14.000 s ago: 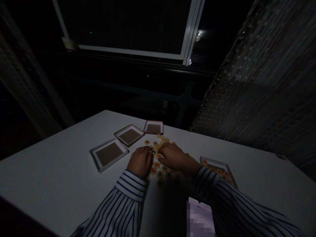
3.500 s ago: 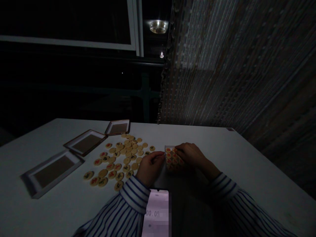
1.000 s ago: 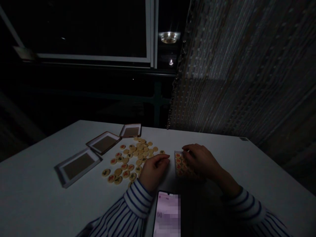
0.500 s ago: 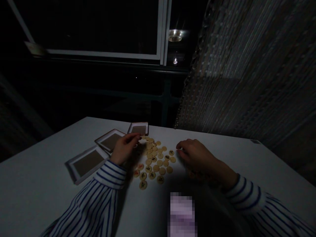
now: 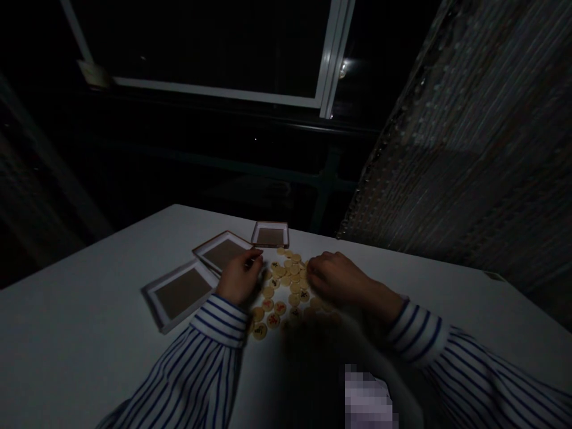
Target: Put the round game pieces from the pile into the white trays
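Round yellowish Chinese chess pieces lie in a loose heap on the white table, some showing black or red characters. At the heap's left edge is my left hand, its fingers curled and the thumb close to them; whether a piece is between them I cannot make out. My right hand rests with bent fingers against the heap's right side. Its fingertips reach the pieces, but the hand's back hides what they hold, if anything. Nearer pieces, such as a red-marked piece, lie partly in deep shadow.
Three shallow box trays stand behind and left of the heap: a left tray, a middle tray and a back tray. A bead curtain hangs at the right. Beyond the table is a dark window with a pale frame.
My right hand has come left and down onto the heap's right side. My left hand's fingers have curled in more. The pieces have shifted, and the view has turned slightly left and tilted.
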Action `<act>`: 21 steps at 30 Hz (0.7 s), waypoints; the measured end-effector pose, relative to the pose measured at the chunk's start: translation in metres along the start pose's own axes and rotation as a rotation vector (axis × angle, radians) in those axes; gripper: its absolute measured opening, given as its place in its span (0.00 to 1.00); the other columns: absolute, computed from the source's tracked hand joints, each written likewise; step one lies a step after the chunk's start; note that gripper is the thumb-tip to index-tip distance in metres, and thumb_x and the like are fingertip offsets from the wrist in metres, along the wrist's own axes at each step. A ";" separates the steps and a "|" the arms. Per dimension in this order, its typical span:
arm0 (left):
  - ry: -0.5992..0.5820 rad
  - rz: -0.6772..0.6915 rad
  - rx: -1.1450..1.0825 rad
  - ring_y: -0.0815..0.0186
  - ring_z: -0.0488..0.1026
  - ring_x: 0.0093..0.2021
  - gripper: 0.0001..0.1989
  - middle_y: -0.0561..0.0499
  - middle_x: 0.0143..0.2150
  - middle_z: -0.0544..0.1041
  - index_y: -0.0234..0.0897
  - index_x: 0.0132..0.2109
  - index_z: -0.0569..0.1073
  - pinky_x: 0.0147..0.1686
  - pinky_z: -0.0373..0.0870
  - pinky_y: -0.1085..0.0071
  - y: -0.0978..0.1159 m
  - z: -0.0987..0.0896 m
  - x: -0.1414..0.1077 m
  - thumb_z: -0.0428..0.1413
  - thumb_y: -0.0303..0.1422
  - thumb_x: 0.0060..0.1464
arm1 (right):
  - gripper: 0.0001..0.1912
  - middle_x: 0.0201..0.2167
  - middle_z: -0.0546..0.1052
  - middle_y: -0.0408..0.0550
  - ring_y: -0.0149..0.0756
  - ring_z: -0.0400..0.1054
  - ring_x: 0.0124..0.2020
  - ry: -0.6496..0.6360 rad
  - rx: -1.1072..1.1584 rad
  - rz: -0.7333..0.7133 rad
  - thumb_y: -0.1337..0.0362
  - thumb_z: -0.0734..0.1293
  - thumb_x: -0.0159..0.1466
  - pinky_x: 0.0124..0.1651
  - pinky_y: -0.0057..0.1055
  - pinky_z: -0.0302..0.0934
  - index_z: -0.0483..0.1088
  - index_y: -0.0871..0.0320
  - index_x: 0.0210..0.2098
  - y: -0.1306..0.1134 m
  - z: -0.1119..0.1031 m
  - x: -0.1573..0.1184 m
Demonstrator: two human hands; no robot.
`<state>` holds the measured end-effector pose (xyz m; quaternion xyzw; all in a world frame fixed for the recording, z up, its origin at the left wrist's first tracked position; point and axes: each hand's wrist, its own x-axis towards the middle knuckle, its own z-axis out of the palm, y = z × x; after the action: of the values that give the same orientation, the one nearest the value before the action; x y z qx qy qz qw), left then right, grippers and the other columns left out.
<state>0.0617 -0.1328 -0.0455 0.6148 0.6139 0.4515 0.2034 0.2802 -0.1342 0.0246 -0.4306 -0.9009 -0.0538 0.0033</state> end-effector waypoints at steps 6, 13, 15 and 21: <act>-0.006 0.103 0.279 0.61 0.71 0.41 0.18 0.45 0.43 0.75 0.37 0.47 0.70 0.43 0.64 0.67 0.000 -0.005 -0.002 0.44 0.38 0.53 | 0.11 0.35 0.73 0.51 0.37 0.64 0.39 0.002 0.020 -0.049 0.63 0.56 0.60 0.40 0.30 0.52 0.68 0.58 0.35 -0.016 0.014 0.035; -0.019 0.156 0.321 0.60 0.69 0.46 0.18 0.44 0.46 0.73 0.35 0.48 0.69 0.46 0.62 0.67 0.001 -0.002 -0.004 0.42 0.35 0.54 | 0.11 0.38 0.73 0.51 0.40 0.62 0.42 -0.007 0.017 -0.090 0.62 0.59 0.57 0.40 0.34 0.51 0.68 0.57 0.38 -0.023 0.028 0.054; -0.031 0.172 0.317 0.60 0.69 0.46 0.18 0.43 0.45 0.73 0.34 0.48 0.69 0.46 0.62 0.67 0.003 0.000 -0.004 0.42 0.34 0.54 | 0.11 0.37 0.73 0.51 0.41 0.62 0.41 -0.014 0.016 -0.080 0.62 0.59 0.57 0.40 0.34 0.51 0.68 0.57 0.37 -0.023 0.029 0.054; -0.036 0.190 0.314 0.60 0.69 0.46 0.17 0.44 0.45 0.73 0.34 0.47 0.69 0.47 0.62 0.66 0.005 0.003 -0.006 0.42 0.32 0.54 | 0.10 0.35 0.73 0.51 0.40 0.63 0.40 -0.021 0.018 -0.047 0.61 0.59 0.58 0.39 0.34 0.51 0.68 0.57 0.35 -0.023 0.032 0.056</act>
<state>0.0686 -0.1384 -0.0448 0.7022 0.6122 0.3562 0.0726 0.2284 -0.1023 -0.0060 -0.4097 -0.9113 -0.0413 -0.0034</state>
